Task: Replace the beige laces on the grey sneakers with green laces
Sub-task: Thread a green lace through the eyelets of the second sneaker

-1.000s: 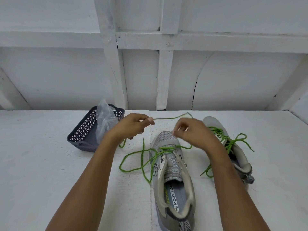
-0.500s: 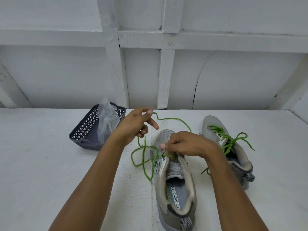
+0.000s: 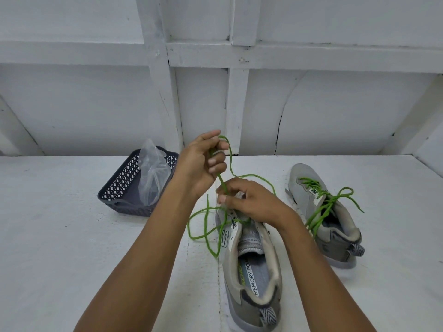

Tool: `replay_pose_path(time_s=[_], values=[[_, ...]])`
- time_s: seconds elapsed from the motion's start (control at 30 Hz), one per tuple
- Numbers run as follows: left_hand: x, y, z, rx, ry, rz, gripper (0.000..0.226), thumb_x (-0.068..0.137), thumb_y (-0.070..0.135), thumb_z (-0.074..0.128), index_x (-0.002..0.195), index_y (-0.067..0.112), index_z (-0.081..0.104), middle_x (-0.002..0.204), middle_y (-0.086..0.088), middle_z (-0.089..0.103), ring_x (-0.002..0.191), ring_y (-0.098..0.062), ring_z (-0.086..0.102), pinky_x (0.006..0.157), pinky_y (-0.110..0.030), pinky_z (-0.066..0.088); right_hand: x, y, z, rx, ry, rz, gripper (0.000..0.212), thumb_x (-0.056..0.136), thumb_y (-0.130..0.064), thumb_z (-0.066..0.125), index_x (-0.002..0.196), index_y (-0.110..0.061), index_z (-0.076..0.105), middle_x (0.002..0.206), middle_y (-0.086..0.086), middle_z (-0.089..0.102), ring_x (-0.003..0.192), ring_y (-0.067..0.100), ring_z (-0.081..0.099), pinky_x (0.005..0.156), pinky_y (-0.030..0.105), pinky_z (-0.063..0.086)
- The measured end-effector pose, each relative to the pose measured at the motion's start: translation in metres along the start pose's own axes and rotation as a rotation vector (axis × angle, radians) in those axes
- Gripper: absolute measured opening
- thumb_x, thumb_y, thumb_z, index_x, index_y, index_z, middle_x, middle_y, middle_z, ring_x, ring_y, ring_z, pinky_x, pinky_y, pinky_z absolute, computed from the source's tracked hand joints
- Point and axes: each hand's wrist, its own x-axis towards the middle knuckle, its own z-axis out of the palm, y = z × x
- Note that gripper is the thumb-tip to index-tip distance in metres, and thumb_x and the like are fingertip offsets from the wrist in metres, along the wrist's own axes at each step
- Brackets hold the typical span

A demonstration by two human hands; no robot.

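Two grey mesh sneakers: near sneaker (image 3: 251, 281) at six o'clock, laced sneaker (image 3: 308, 197) at three. Left hand (image 3: 200, 165), higher than before, grips the loose green cord lace (image 3: 221, 180); right hand (image 3: 254, 202) pinches it.

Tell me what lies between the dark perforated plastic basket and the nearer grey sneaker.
Head view: the left forearm crosses above that stretch, and slack loops of the green lace lie on the white table.

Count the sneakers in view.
2. Near sneaker at centre, its toe under the right hand, lace only partly threaded. Far sneaker to its right, farther back, green-laced. A bag partly hides the inside of the basket.
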Motion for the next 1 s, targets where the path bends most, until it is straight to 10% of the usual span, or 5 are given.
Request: replay_pose_path(time_s=[0.2, 0.33, 0.5, 0.87, 1.0], values=[[0.011, 0.014, -0.036, 0.363, 0.319, 0.149, 0.026, 0.099, -0.001, 0.040, 0.123, 0.003, 0.049, 0.068, -0.007, 0.061, 0.046, -0.011, 0.029, 0.038, -0.021, 0.025, -0.005, 0.014, -0.022, 0.208, 0.124, 0.023, 0.031, 0.104, -0.032, 0.046, 0.086, -0.017, 0.066, 0.059, -0.009, 0.050, 0.060, 0.010, 0.045, 0.068, 0.032, 0.040], [0.010, 0.008, -0.042, 0.527, 0.342, 0.094, 0.024, 0.098, 0.000, 0.041, 0.120, 0.005, 0.051, 0.074, -0.010, 0.065, 0.046, -0.012, 0.029, 0.039, -0.022, 0.025, -0.004, 0.010, -0.021, 0.166, 0.146, 0.056, 0.019, 0.101, -0.033, 0.050, 0.101, -0.021, 0.064, 0.072, -0.008, 0.053, 0.066, 0.012, 0.048, 0.062, 0.025, 0.040], [0.007, -0.006, -0.024, 0.339, 0.251, 0.024, 0.019, 0.100, -0.001, 0.040, 0.115, 0.004, 0.049, 0.068, -0.011, 0.062, 0.045, -0.011, 0.029, 0.039, -0.021, 0.025, 0.003, 0.005, -0.004, -0.096, 0.054, 0.064, 0.021, 0.090, -0.039, 0.067, 0.109, -0.031, 0.064, 0.109, -0.018, 0.060, 0.085, 0.004, 0.056, 0.078, 0.020, 0.047], [0.008, -0.004, -0.018, -0.059, 0.243, -0.037, 0.023, 0.099, -0.004, 0.037, 0.119, 0.000, 0.046, 0.064, -0.011, 0.060, 0.042, -0.010, 0.035, 0.038, -0.019, 0.031, 0.006, 0.012, 0.001, -0.155, 0.061, 0.088, 0.007, 0.093, -0.025, 0.065, 0.099, -0.027, 0.068, 0.092, -0.014, 0.067, 0.063, 0.002, 0.056, 0.058, 0.013, 0.046], [0.009, -0.004, -0.025, 0.618, 0.360, 0.031, 0.036, 0.098, 0.008, 0.050, 0.133, 0.005, 0.042, 0.105, -0.016, 0.066, 0.078, -0.020, 0.060, 0.070, -0.034, 0.054, 0.004, 0.010, -0.002, -0.116, 0.157, 0.084, 0.007, 0.093, -0.028, 0.063, 0.089, -0.029, 0.068, 0.078, -0.008, 0.071, 0.073, 0.002, 0.066, 0.068, 0.025, 0.050]])
